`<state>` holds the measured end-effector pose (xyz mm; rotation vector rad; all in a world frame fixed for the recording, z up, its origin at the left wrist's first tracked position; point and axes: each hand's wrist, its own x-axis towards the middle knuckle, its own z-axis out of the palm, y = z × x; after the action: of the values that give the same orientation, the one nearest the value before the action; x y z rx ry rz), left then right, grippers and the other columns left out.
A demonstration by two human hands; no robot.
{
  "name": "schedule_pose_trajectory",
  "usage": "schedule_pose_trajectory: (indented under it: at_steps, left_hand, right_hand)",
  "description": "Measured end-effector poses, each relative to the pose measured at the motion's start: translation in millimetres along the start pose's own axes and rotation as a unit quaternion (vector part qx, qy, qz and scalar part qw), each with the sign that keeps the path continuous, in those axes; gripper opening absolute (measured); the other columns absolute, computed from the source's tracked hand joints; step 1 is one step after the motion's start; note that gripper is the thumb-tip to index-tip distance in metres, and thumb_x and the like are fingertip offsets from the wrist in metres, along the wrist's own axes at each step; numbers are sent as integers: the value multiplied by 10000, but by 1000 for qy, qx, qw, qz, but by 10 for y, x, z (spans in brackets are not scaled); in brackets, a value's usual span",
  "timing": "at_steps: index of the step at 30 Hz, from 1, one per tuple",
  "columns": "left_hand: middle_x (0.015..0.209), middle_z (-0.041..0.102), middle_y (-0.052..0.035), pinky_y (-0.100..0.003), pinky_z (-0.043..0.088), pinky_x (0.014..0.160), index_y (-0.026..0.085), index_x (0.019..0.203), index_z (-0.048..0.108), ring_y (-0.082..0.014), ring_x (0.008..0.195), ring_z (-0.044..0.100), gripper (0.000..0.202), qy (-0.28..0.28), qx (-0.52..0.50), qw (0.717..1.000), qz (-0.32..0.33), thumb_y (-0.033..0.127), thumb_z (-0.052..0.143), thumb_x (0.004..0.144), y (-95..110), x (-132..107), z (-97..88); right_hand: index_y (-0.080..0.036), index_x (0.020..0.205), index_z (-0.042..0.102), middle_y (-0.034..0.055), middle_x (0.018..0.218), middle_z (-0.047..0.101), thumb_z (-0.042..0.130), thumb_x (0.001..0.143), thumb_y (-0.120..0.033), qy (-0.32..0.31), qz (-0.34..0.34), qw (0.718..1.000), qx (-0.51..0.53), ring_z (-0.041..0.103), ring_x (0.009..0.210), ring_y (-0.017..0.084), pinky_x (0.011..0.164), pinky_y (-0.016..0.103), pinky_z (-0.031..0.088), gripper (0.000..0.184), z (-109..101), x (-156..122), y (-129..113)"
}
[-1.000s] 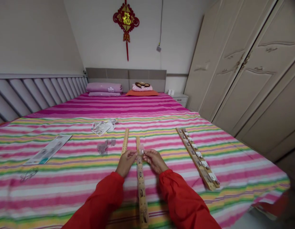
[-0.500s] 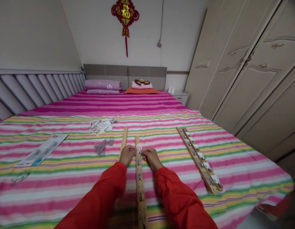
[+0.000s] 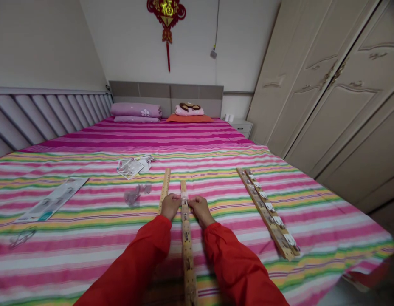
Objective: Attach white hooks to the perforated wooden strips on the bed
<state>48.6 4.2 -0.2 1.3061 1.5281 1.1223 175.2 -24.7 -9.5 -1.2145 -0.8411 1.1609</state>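
Note:
A narrow wooden strip (image 3: 187,244) with holes runs lengthwise before me, with several small metal fittings spaced along it. Near its far end lies a small clear plastic piece (image 3: 184,196). My left hand (image 3: 170,207) is closed in a pinch at the left edge of this piece. From the right, my right hand (image 3: 201,210) pinches at its other edge; the fingertips are too small to show the grip exactly. A second perforated wooden strip (image 3: 165,185) lies just left, partly hidden by my left hand.
Two wooden strips with white and clear pieces (image 3: 268,207) lie at right on the striped bedspread (image 3: 98,255). Leftward are clear plastic pieces (image 3: 133,196), plastic packets (image 3: 130,167), a long white package (image 3: 55,199) and a thin looped item (image 3: 22,236).
The clear plastic piece, raised above the strip before, now sits lower and flatter against it. Both hands stay in nearly the same place; the view has shifted slightly.

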Motion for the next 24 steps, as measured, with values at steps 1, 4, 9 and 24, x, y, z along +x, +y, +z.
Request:
schedule_pose_trajectory:
  at_steps: [1, 4, 9, 24]
  left_hand:
    - [555, 615, 4, -232, 430, 563, 160, 600, 599, -134, 575, 580, 48, 2, 6, 1000, 0, 190, 619, 568, 1, 1, 2]
    - [567, 624, 1, -232, 429, 568, 159, 600, 603, -139, 589, 586, 49, 5, 20, 1000, 2, 196, 623, 574, 10, -5, 7]
    - [565, 622, 7, -234, 430, 575, 158, 601, 608, -142, 588, 586, 56, 7, 38, 999, 7, 198, 637, 574, 21, -30, 8]
    - [547, 622, 30, -214, 430, 536, 159, 781, 671, -128, 543, 581, 202, -6, 53, 998, 11, 75, 583, 620, 123, -128, 21]
  right_hand:
    - [-202, 494, 508, -69, 362, 462, 655, 534, -300, 0, 0, 1000, -2, 383, 356, 89, 389, 229, 277, 181, -2, 0, 4]
    - [-206, 494, 501, -68, 357, 459, 655, 540, -303, 2, -1, 1000, -8, 386, 356, 93, 390, 231, 280, 188, -6, 3, 14]
    - [-208, 497, 497, -69, 365, 462, 655, 539, -300, 6, -1, 1000, -13, 390, 360, 92, 392, 230, 289, 187, -8, 17, 46]
    - [-167, 872, 669, -106, 416, 457, 678, 560, -278, -14, -24, 1000, 2, 417, 378, 94, 411, 224, 360, 332, -22, 64, 165]
